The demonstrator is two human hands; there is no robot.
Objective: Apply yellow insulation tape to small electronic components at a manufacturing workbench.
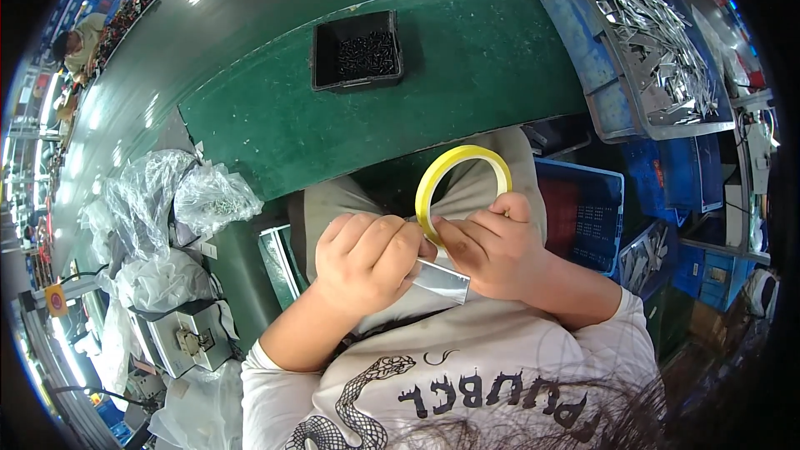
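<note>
In front of my lap, my right hand [497, 246] is closed on a roll of yellow tape [423, 192], its ring standing up above the fingers. My left hand [368, 260] is curled shut right beside it, the knuckles of both hands almost touching. From under the left fingers sticks out a flat, shiny grey plate [443, 282], its free end pointing toward my right forearm. The fingers hide the rest of the plate, and I cannot make out whether a strip of tape runs between the hands.
Ahead on the green table [467, 58] stands a black bin [357, 82] of small dark parts. A blue crate [612, 92] heaped with metal strips is at the far right, above a lower blue crate [612, 225]. Plastic bags [212, 196] lie left, near a metal box [190, 337].
</note>
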